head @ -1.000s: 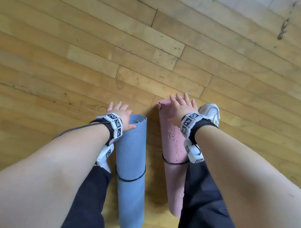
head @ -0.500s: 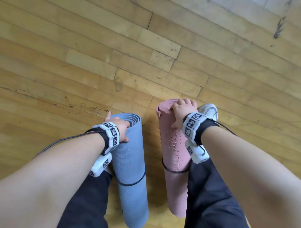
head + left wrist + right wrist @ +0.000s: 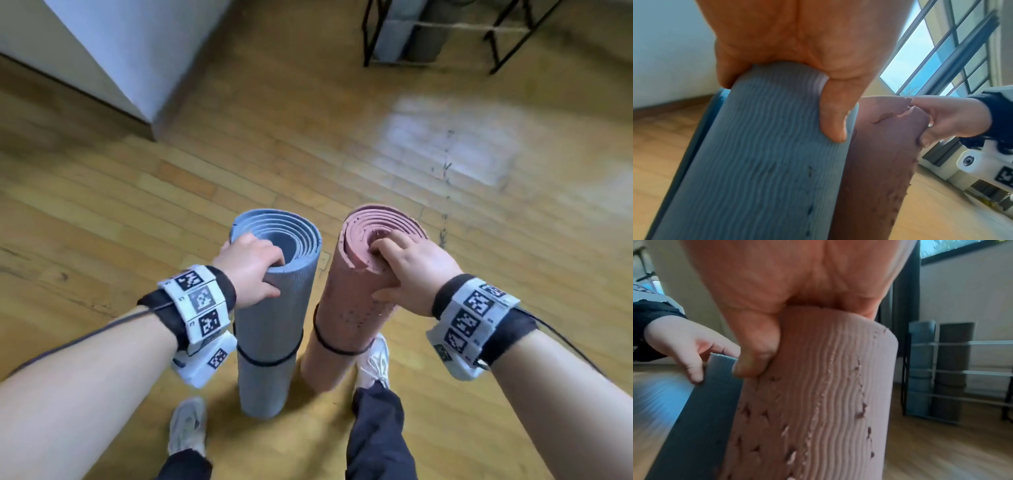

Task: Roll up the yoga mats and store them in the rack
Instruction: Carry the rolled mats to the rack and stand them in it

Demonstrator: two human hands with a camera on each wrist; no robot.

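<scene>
The left hand [image 3: 251, 270] is closed on the top rim of the blue mat [image 3: 270, 308], fingers hooked into the hollow centre and thumb pressed on the outside wall. The right hand [image 3: 407, 274] holds the pink mat [image 3: 346, 318] the same way, fingers in the core and thumb outside. Both rolls stand upright, side by side, near the person's feet, each bound by a black band [image 3: 270, 359].

Since each grip takes only a few layers at the rim, a lift could likely pull the inner coils upward and telescope the roll. The pink rim looks torn and may tear further. The rack [image 3: 442, 37], far right, already holds rolled mats.
</scene>
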